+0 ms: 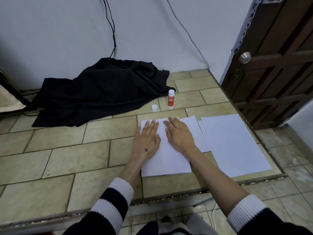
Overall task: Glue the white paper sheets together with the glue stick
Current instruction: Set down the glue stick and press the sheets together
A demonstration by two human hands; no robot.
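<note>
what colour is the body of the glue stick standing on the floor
The glue stick has a red-orange body with white ends, seen in the head view, its only view.

Under my palms the white paper sheets (166, 158) look smooth and matt, lying on glazed, mottled floor tiles (67, 160). Upper left, the black cloth (101, 92) is soft, creased fabric; the glue stick (171, 99) is glossy plastic. Upper right, the wooden door (279, 73) carries a shiny metal knob (244, 57).

You face a pale wall (59, 34) above the beige tiled floor (67, 156); right of the wall, a brown panelled door (277, 78); below it, a black cloth (101, 92).
</note>
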